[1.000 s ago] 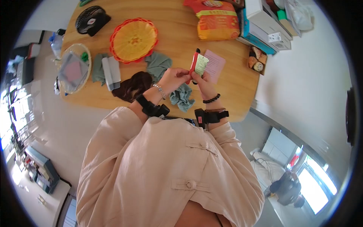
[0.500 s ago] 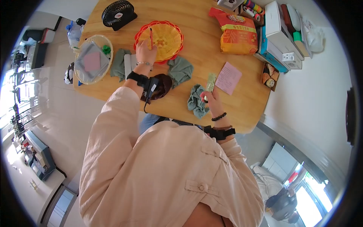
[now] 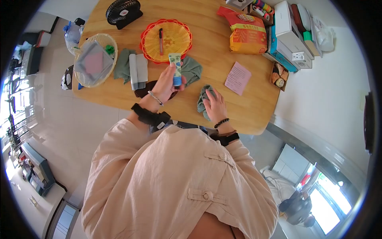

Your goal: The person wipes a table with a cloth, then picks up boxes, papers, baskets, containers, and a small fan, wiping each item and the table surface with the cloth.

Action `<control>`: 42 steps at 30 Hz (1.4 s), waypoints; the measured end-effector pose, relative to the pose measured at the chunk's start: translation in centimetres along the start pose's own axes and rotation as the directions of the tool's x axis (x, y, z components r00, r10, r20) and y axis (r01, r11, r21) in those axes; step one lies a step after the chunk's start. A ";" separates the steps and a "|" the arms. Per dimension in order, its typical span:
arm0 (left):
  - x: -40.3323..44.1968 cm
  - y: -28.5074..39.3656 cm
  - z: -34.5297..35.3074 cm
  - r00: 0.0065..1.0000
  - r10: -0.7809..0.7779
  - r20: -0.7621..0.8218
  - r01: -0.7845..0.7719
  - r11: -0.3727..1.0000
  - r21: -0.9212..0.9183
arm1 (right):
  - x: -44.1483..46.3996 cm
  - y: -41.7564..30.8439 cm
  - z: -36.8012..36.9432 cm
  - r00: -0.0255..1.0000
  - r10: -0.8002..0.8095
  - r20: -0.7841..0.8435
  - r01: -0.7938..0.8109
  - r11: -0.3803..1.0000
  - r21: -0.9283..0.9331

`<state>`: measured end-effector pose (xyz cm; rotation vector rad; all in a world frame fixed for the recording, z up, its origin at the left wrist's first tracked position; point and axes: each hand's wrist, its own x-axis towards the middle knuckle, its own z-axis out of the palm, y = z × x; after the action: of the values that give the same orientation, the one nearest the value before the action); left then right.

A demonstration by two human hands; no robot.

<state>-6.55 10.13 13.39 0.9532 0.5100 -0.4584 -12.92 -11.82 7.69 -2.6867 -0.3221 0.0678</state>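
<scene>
My left hand (image 3: 165, 83) is closed round a small green-and-blue tube (image 3: 175, 65), held upright just in front of the yellow basket with a red scalloped rim (image 3: 148, 53). A pen (image 3: 160, 42) lies inside that basket. My right hand (image 3: 216, 106) rests on a crumpled grey-green cloth (image 3: 202, 101), with its fingers bent over the cloth's right side. Beneath and behind my left hand are a second grey-green cloth (image 3: 193, 71) and a dark brown item (image 3: 143, 91), partly hidden.
To the left are a white basket (image 3: 114, 65) with a grey tray, a folded grey-white cloth (image 3: 138, 71) and a black fan (image 3: 123, 14). On the right lie a pink written sheet (image 3: 238, 78), an orange snack bag (image 3: 248, 38), boxes (image 3: 292, 32) and a small tray of pastries (image 3: 278, 75).
The pen has left my left hand and lies in the yellow basket. The tube has passed from my right hand to my left. My right hand has moved onto the cloth.
</scene>
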 end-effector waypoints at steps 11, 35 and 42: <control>-2.5 0.3 0.2 0.957 -0.086 0.278 0.131 0.980 -0.148 | 3.5 -6.1 -5.2 0.980 0.072 -0.185 0.064 0.770 0.635; -5.6 1.1 2.7 0.903 0.426 0.053 -0.373 0.717 0.588 | 7.2 -11.4 -7.4 0.997 -0.063 -0.048 0.061 0.222 0.973; -6.5 0.6 3.0 0.389 0.917 0.089 -0.603 0.180 0.777 | 7.9 -11.7 -8.8 0.987 -0.162 -0.001 0.066 0.394 0.917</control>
<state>-10.73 8.81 19.16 1.9769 0.0850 0.6445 -6.89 -3.27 20.64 -1.5145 -0.3535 0.2484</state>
